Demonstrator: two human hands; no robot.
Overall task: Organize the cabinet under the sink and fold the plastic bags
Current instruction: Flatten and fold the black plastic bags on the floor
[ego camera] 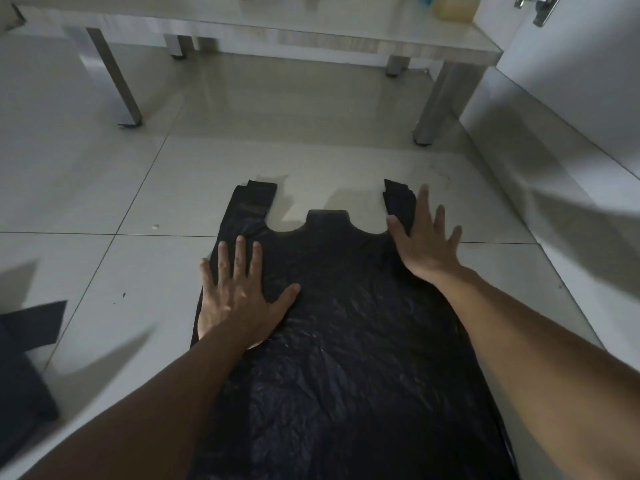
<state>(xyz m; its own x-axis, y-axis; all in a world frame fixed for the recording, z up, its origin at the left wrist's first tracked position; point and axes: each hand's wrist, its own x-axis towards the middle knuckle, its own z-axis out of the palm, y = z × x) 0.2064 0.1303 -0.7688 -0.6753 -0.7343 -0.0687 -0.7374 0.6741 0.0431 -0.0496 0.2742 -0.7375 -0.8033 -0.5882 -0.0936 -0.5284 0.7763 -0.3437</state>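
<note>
On the tiled floor (pixel 104 188) a black plastic bag (pixel 346 341) lies spread flat, its two handles pointing away from the person and its body running back toward the bottom edge of the view. Both hands press down on it with fingers straight and spread. The left hand (pixel 239 292) lies palm-down on the bag's left side just below the left handle (pixel 251 206), thumb stretched out toward the middle. The right hand (pixel 424 237) rests flat at the base of the right handle (pixel 398 199), its outer fingers reaching past the bag's edge onto the tile. Neither hand grips anything. Beyond the bag stands a low pale bench (pixel 311 32) on metal legs. Another dark bag-like piece (pixel 24 358) lies at the far left edge, blurred.
</note>
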